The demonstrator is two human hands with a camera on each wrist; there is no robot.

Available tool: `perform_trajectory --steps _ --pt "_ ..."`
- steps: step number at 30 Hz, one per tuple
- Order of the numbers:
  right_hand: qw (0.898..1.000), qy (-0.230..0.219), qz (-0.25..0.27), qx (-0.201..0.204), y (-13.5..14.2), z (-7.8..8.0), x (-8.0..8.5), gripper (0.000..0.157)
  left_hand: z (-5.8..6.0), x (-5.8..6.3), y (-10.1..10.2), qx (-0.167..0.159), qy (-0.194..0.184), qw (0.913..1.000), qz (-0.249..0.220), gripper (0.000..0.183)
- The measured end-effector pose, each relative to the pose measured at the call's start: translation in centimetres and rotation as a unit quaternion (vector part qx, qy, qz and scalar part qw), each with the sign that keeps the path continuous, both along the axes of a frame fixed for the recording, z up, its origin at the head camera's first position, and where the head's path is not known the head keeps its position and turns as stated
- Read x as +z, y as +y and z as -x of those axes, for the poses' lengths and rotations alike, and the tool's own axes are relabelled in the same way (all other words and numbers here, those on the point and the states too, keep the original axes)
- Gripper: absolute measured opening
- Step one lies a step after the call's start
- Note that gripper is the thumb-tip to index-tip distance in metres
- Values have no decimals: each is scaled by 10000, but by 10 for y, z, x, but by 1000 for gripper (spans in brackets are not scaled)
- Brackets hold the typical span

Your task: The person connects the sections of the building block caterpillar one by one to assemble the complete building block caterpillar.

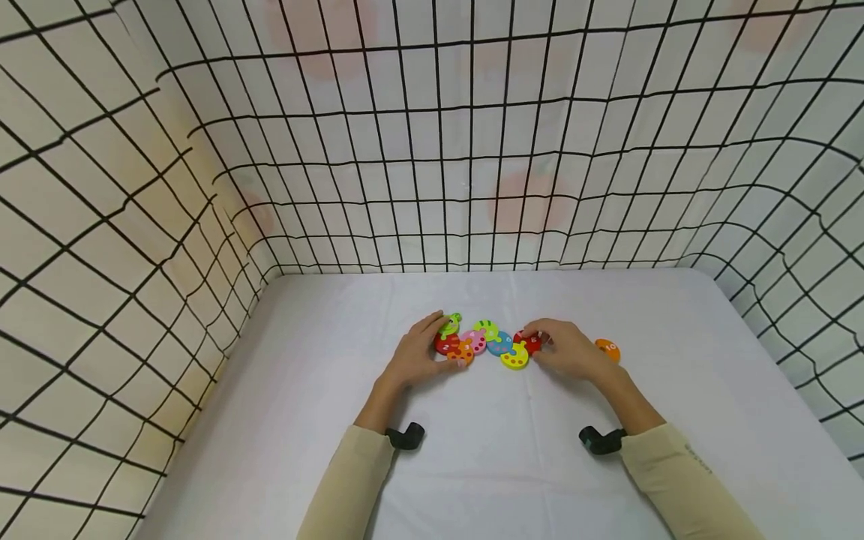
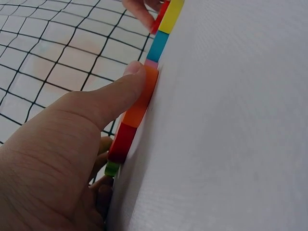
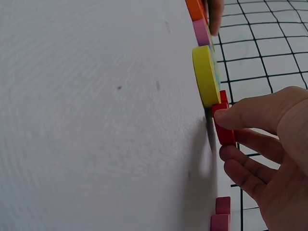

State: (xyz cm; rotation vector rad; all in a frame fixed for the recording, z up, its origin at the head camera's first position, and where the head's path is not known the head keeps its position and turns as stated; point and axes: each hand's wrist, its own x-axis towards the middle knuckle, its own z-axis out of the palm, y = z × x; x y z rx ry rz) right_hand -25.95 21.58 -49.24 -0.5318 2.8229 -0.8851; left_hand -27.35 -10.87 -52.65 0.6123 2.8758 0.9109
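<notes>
A row of flat, colourful caterpillar puzzle pieces lies in a zigzag on the white table. My left hand (image 1: 418, 352) is spread around the row's left end, its thumb on an orange piece (image 2: 143, 96) and its other fingers beside the green head piece (image 1: 450, 325). A red piece (image 2: 122, 143) lies between them. Pink, light green and blue pieces (image 1: 499, 343) continue rightward to a yellow piece (image 3: 205, 77). My right hand (image 1: 567, 349) pinches a red puzzle piece (image 3: 224, 126) between thumb and fingers, right at the yellow one's edge.
A loose orange piece (image 1: 610, 349) lies just right of my right hand. In the right wrist view, pinkish-red blocks (image 3: 221, 223) show below that hand. A black grid-patterned white curtain (image 1: 466, 150) stands behind the table (image 1: 486, 472) and along both sides.
</notes>
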Motion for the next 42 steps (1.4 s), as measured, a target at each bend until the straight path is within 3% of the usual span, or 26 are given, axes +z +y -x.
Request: perform_trajectory --steps 15,20,26,35,42 --pt "9998 -36 -216 -45 -2 3 -2 38 -1 3 1 -29 20 10000 -54 92" --pt "9998 30 -63 -177 2 2 -3 40 -1 1 2 69 5 10000 26 87" --pt "9986 343 46 -407 19 -3 0 41 -1 1 1 77 -68 9999 -138 86" --pt "9969 427 -43 -664 49 -19 2 45 0 2 -2 31 -198 9997 -167 85" --pt "9956 477 -164 -788 65 -23 1 45 1 2 -2 -22 -329 9988 -354 84"
